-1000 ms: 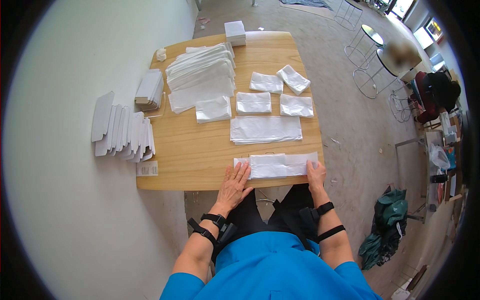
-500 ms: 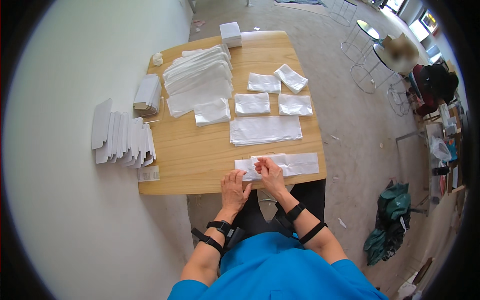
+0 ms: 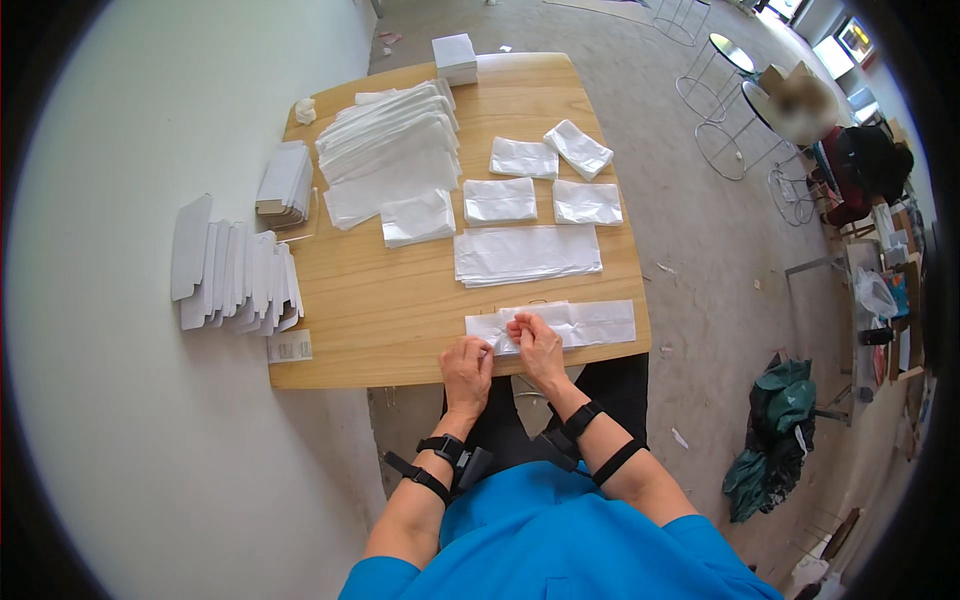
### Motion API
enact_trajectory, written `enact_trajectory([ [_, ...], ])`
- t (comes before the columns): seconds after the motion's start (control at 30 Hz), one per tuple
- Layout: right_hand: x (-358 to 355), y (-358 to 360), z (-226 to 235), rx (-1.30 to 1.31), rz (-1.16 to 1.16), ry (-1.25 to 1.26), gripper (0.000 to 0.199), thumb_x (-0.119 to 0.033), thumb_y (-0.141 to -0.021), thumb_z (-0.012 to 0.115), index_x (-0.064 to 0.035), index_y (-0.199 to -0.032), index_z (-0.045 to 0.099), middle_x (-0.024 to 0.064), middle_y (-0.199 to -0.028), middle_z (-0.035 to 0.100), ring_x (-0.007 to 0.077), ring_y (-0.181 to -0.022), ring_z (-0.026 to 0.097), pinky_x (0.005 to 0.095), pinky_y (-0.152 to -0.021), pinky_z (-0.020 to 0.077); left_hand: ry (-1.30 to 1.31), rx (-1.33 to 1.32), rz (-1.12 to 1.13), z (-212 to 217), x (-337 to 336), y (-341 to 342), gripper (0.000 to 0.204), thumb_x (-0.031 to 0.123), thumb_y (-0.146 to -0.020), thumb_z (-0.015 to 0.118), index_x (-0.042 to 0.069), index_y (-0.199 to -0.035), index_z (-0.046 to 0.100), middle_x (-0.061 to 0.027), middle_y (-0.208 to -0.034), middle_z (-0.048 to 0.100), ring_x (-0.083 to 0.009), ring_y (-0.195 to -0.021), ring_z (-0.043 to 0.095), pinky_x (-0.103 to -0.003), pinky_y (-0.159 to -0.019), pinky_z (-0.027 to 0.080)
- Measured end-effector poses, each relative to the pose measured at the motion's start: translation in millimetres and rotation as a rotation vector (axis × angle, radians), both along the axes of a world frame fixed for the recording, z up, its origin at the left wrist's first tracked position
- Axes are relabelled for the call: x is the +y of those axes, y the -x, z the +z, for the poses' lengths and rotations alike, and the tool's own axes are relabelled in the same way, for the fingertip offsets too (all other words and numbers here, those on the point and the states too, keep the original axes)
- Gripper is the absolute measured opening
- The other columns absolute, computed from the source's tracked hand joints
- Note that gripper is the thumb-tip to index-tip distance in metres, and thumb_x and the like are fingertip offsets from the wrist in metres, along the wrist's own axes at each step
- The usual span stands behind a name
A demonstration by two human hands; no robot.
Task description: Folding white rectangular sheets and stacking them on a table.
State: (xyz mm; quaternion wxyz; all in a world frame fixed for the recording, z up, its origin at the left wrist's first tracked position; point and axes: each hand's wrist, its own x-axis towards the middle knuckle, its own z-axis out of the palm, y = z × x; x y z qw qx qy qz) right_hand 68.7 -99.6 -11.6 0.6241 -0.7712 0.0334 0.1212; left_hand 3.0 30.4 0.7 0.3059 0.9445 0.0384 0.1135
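In front of me, along the table's near edge, lies a long strip of thin white folded plastic bags (image 3: pixel 603 322). My left hand (image 3: pixel 467 372) is at the strip's left end, its fingers bent and its thumb drawn in against the edge. My right hand (image 3: pixel 537 348) rests over the strip's left half with fingers curled in; whatever may be inside them is hidden. Just beyond lies a flat stack of the same white plastic (image 3: pixel 527 254). Several small folded white packets (image 3: pixel 500 201) sit behind that stack.
A fanned pile of white plastic sheets (image 3: pixel 385 140) covers the wooden table's (image 3: pixel 370 330) far left. White card stacks (image 3: pixel 284 183) and flat cartons (image 3: pixel 235 275) stand by the wall. A white block (image 3: pixel 455 58) sits at the back. Green and black bags (image 3: pixel 775 430) lie on the floor.
My left hand's fingers and thumb have drawn together at the strip's left end. My right hand stays nearly in place. The whole view has shifted slightly.
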Motion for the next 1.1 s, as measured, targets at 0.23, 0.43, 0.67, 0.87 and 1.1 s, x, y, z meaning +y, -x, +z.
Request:
enact_trajectory([
  [0.23, 1, 1, 4, -0.025, 0.009, 0.037, 0.02, -0.005, -0.095, 0.045, 0.0051, -0.107, 0.058, 0.0126, -0.091, 0.069, 0.0169, -0.082, 0.067, 0.0284, -0.076, 0.0544, 1.059, -0.164, 0.61, -9, -15, -4, 0.014, 0.017, -0.097, 0.055, 0.004, -0.099, 0.054, -0.0005, -0.094, 0.057, -0.0064, -0.089, 0.052, -0.022, -0.08, 0.043],
  [0.43, -5, -1, 12, -0.027, -0.046, 0.01, 0.029, -0.025, -0.093, 0.056, 0.0029, -0.094, 0.064, 0.012, -0.077, 0.068, 0.019, -0.073, 0.067, 0.0301, -0.066, 0.0527, 1.107, -0.247, 0.54, 14, -37, -7, 0.014, 0.013, -0.095, 0.056, 0.001, -0.101, 0.053, -0.0091, -0.11, 0.061, -0.014, -0.101, 0.056, -0.028, -0.09, 0.044],
  [0.67, -38, -5, 35, 0.148, -0.08, 0.001, 0.038, -0.033, -0.088, 0.064, 0.0027, -0.075, 0.063, 0.0033, -0.06, 0.058, 0.009, -0.059, 0.057, 0.0282, -0.052, 0.0454, 0.463, -0.18, -0.08, 38, -54, -10, 0.009, 0.008, -0.086, 0.063, 0.004, -0.094, 0.064, -0.011, -0.111, 0.065, -0.0302, -0.109, 0.058, -0.042, -0.1, 0.039],
  [0.87, -56, -14, 19, -0.046, -0.184, 0.33, 0.03, -0.023, -0.086, 0.065, 0.0032, -0.071, 0.061, 0.0046, -0.056, 0.056, 0.0101, -0.052, 0.052, 0.0306, -0.049, 0.0438, 0.165, -0.095, 0.071, 27, -51, -20, 0.013, 0.013, -0.086, 0.062, 0.009, -0.097, 0.068, -0.0025, -0.106, 0.067, -0.0245, -0.099, 0.058, -0.037, -0.086, 0.041],
  [1.1, -60, -18, 1, -0.115, -0.189, 0.434, 0.03, -0.023, -0.082, 0.065, 0.0035, -0.07, 0.06, 0.0142, -0.057, 0.058, 0.0219, -0.051, 0.057, 0.0369, -0.053, 0.0457, 0.076, -0.039, 0.091, 7, -37, -26, 0.015, 0.014, -0.087, 0.06, 0.01, -0.098, 0.069, -0.0006, -0.106, 0.067, -0.0224, -0.098, 0.057, -0.036, -0.085, 0.04],
])
